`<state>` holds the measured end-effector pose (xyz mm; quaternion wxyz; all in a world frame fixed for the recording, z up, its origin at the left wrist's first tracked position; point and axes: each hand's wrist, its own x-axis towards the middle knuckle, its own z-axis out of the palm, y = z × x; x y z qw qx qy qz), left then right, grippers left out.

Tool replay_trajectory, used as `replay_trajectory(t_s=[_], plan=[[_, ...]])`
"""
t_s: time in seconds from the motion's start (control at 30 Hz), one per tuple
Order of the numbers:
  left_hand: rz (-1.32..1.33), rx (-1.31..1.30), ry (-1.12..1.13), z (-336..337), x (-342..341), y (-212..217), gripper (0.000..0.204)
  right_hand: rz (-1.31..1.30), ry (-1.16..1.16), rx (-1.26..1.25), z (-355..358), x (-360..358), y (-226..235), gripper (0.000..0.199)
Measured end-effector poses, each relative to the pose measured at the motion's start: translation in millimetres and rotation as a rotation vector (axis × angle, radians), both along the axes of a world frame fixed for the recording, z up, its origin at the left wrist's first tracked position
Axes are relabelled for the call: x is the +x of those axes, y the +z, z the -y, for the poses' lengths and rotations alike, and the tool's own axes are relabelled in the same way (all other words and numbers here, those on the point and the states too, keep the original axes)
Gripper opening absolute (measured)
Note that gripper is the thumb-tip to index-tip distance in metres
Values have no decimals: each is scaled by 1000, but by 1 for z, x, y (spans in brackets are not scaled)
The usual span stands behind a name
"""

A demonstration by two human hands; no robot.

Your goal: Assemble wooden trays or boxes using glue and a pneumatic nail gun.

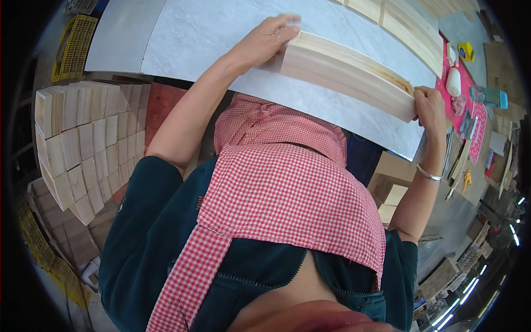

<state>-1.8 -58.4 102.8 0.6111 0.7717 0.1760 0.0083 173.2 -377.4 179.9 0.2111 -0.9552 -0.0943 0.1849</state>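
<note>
A long, narrow box of pale wood (348, 77) lies at a slant on the marbled white tabletop (204, 33), its long side facing me. A brownish mark shows inside its rim toward the right end. At the box's left end is my left hand (266, 43), its upper fingers stretched out and slightly blurred; the lower ones are partly hidden, and the hand seems to touch the corner. My right hand (430, 109) grips the right end, fingers bent around the corner.
More pale wooden pieces (406, 25) lie along the table's far edge. Stacked wooden boxes (88, 138) stand at left, near a yellow crate (74, 47). At right are a white bottle (453, 82), a teal-lidded container (492, 97) and orange-handled scissors (467, 180).
</note>
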Motion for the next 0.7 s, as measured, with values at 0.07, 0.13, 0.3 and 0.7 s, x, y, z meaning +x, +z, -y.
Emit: replay_trajectory(t_s=[0.07,0.13,0.3,0.7], plan=[[81,-3,63,-4,4,-6,59,-29,11,-7,-3,9,1,32],[135,-121,-40,-12,7,-10,58,-74,32,-16,-4,21,0,31],[366,-280,-176,-23,-3,-20,54,-144,61,-33,-8,54,-9,31],[342,-106,-109,-28,-4,-20,69,604,356,-345,-35,65,-14,33]])
